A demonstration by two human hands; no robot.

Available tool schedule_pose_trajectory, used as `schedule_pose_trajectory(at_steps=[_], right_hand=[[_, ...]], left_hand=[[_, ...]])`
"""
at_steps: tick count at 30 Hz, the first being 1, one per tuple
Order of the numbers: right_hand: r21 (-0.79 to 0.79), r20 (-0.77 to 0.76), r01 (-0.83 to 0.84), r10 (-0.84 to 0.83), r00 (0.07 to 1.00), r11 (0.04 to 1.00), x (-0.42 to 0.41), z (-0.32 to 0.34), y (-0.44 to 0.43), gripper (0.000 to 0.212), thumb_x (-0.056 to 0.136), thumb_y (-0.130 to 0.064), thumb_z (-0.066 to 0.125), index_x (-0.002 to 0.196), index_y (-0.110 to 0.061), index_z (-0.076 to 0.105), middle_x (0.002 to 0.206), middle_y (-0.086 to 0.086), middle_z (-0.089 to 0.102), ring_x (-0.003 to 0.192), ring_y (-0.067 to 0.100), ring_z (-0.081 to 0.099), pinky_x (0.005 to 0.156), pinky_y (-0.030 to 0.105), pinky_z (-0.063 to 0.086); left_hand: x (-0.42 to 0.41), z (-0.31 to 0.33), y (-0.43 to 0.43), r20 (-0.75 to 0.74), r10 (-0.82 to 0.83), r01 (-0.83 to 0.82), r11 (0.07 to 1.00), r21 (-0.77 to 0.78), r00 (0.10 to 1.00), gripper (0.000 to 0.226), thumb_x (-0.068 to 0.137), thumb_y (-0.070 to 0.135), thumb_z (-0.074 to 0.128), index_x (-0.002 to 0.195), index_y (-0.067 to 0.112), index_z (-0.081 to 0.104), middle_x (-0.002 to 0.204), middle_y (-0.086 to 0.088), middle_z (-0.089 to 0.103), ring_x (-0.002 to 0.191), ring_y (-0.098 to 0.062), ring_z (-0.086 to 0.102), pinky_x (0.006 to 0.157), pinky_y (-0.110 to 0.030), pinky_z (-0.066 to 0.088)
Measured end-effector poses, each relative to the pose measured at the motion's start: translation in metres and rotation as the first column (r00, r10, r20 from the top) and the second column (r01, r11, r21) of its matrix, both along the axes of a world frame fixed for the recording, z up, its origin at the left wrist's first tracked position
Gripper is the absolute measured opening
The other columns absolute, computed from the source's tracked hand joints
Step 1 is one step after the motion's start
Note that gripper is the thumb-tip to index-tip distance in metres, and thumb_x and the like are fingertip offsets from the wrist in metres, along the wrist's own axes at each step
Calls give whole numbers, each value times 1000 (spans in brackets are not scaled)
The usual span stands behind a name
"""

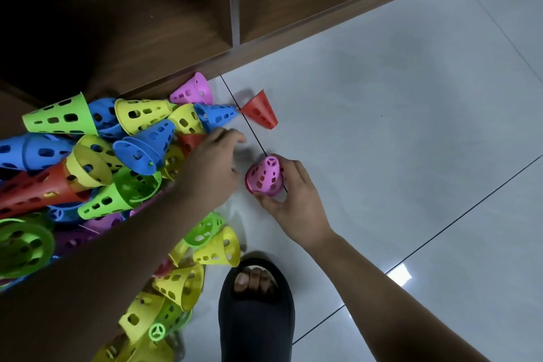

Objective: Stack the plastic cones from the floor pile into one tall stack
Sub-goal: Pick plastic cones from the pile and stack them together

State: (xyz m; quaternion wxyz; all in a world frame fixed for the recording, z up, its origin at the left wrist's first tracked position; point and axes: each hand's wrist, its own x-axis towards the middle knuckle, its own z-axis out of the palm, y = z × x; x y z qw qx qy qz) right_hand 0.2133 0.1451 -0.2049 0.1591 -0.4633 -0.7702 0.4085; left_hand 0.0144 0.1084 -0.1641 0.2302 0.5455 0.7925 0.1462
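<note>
glossy pale tiled floor (396,126) with dark grout lines; brown wooden shelf unit (176,23) along its far edge.

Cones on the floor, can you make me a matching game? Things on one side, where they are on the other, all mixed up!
Things:
1. upright pink cone
2. lone red cone
3. black slipper
4. sideways pink cone

Places:
A. against the wooden shelf
B. on a foot
C. in the grip of the right hand
D. on its side on the white tile, right of the pile

Pairs: 1-C, 2-D, 3-B, 4-A
</note>
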Motion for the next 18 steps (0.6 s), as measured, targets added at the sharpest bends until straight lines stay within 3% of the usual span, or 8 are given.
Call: schedule_pose_trajectory(at_steps=[2,6,12,18], right_hand=[[47,43,-31,29,999,998,0,-8,1,71,82,-30,83,146,-25,54,131,-7,57,120,16,57,101,27,51],[74,69,-72,67,995,995,4,-7,6,65,80,-23,79,141,-25,57,130,-8,59,115,18,55,100,34,51],[109,30,-19,16,999,994,3,5,34,57,81,-24,61,137,-21,61,128,-6,61,120,20,57,98,41,53],[316,84,-46,20,996,948,-34,10,82,58,85,-1,58,140,-19,60,130,4,56,110,29,58,92,42,54]], left_hand=[[-17,4,9,-73,36,-34,999,32,997,58,83,14,83,135,24,59,140,-2,57,114,-27,62,78,-39,55],[-42,8,28,-197,47,-27,994,106,979,51,80,18,83,128,16,65,129,-11,61,116,-35,57,95,-49,53],[-59,0,42,-333,-2,23,998,58,943,53,79,30,84,127,16,66,120,-13,64,112,-38,55,94,-51,50],[-55,-11,48,-418,-87,79,996,-36,904,60,77,40,85,127,16,63,115,-15,69,111,-40,58,96,-50,46]])
